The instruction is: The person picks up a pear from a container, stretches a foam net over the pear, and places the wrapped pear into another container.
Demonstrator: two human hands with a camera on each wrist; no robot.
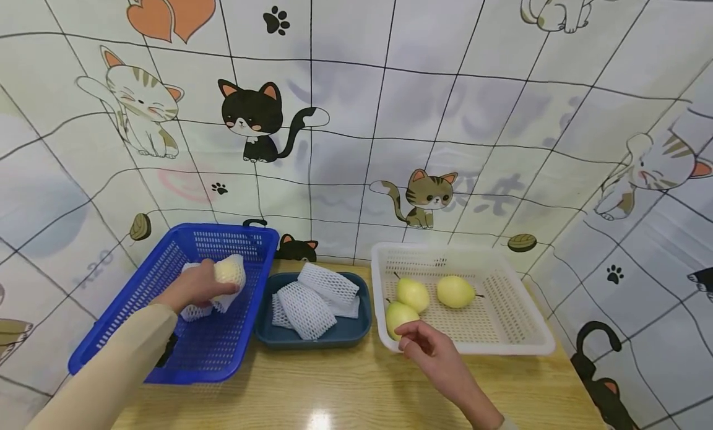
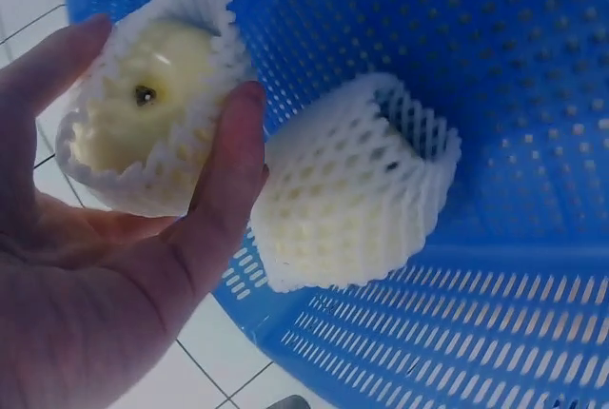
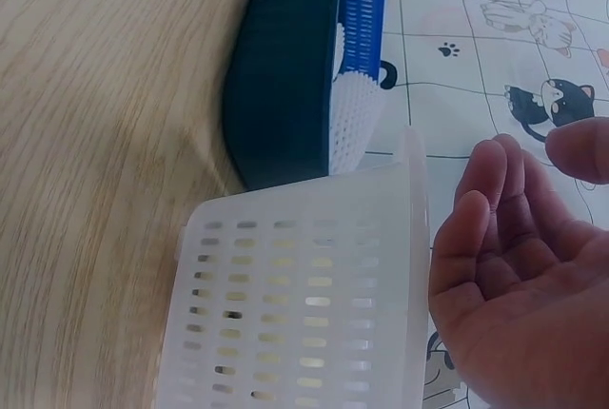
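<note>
My left hand point(image 1: 195, 286) grips a pale yellow pear point(image 2: 152, 109) in a white foam net sleeve, over the blue basket point(image 1: 214, 375). The pear's dimpled end shows through the open end of its net in the left wrist view. Beside it in the basket lies another netted pear point(image 2: 352, 195). My right hand point(image 1: 440, 362), fingers loosely curled and holding nothing, hovers at the front left of the white basket point(image 1: 501, 348). Inside that basket are three bare yellow-green pears point(image 1: 457, 292), the front one partly behind my right fingertips.
Between the baskets stands a dark teal tray point(image 1: 312, 343) with several flattened white foam nets point(image 1: 306, 309). All three containers stand on a wooden table point(image 1: 278, 396). Behind them rises a white wall covering point(image 1: 340, 139) printed with cats and grid lines.
</note>
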